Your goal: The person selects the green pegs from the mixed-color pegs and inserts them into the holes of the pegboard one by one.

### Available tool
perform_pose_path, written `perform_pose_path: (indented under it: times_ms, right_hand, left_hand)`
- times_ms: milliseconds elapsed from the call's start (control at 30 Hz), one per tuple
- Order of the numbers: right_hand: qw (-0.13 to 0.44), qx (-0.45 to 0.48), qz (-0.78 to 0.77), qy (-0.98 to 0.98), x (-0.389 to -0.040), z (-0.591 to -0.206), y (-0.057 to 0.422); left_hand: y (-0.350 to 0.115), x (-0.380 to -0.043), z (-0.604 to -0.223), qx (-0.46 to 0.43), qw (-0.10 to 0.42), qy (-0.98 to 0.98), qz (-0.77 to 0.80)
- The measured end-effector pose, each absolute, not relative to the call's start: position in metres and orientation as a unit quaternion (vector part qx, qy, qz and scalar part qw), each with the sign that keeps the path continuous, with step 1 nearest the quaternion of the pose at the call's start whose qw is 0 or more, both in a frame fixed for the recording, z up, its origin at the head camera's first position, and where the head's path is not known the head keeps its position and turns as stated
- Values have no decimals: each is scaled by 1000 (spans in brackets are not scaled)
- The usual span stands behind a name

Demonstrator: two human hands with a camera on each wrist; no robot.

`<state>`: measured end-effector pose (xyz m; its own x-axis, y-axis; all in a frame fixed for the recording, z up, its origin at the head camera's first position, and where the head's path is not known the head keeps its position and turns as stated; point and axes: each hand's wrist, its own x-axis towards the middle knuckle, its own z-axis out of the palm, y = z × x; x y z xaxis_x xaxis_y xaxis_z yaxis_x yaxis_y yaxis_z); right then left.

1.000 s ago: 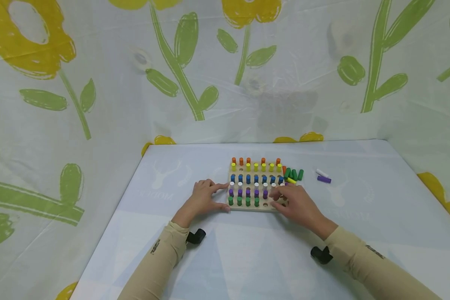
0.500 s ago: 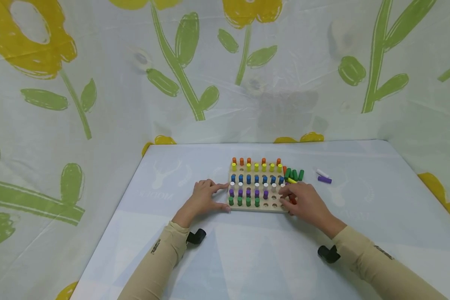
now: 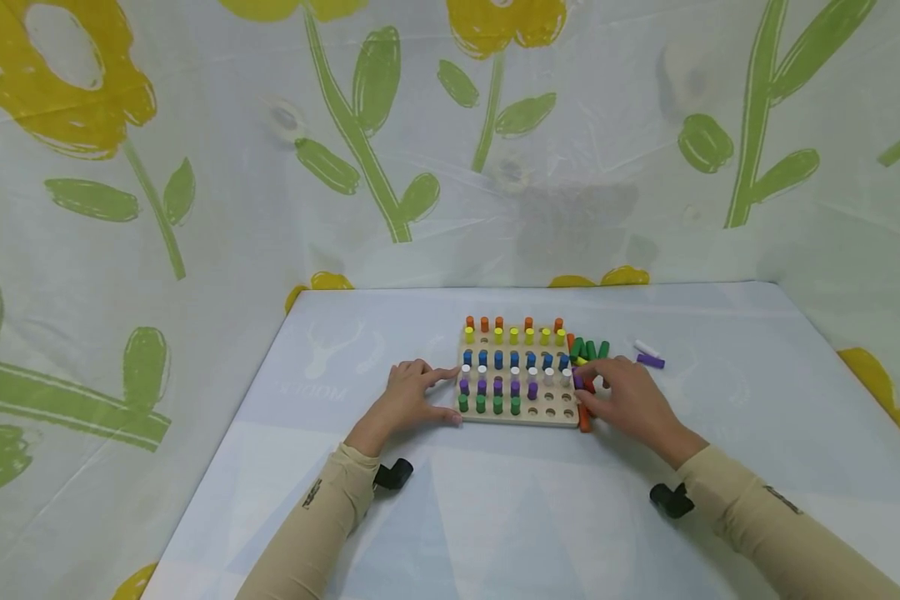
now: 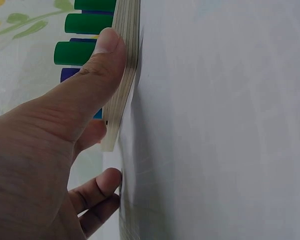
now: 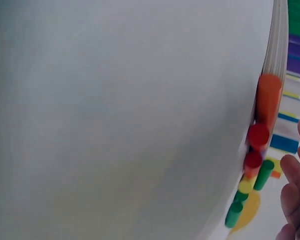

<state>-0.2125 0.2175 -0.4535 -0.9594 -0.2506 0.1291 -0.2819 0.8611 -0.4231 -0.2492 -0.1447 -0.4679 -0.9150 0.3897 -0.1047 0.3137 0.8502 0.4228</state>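
Observation:
A wooden pegboard (image 3: pixel 521 421) stands on the table with coloured pegs upright in rows. At its left edge is my left hand (image 3: pixel 407 396), thumb and index finger spread and pressing against the side. The left wrist view shows the thumb (image 4: pixel 102 67) at the board's corner beside green pegs (image 4: pixel 72 53). By the right edge, my right hand (image 3: pixel 636 400) has index finger and thumb apart around a loose purple peg (image 3: pixel 578 379); no firm grip shows. Below its fingers lies an orange peg (image 3: pixel 585 418). Fingers (image 5: pixel 292 195) look loosely bent in the right wrist view, apart from the red pegs (image 5: pixel 258 136).
Several loose green pegs (image 3: pixel 591 349) lie beyond the board's right side. A white peg (image 3: pixel 647 348) and another purple peg (image 3: pixel 651 362) rest farther right. Bare holes (image 3: pixel 550 412) show in the board's front right part. A flower-print curtain (image 3: pixel 450 208) surrounds the table.
My right hand has moved rightward from above the holes in the board's front right to the loose pegs beside it. The left hand stays against the left edge.

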Motion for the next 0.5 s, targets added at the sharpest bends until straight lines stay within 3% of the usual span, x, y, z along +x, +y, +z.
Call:
perform_pose_path:
  times_ms: [500]
  right_hand:
    - [24, 106, 215, -971, -224, -452, 236]
  left_hand:
    - [-145, -250, -470, 178, 94, 959, 201]
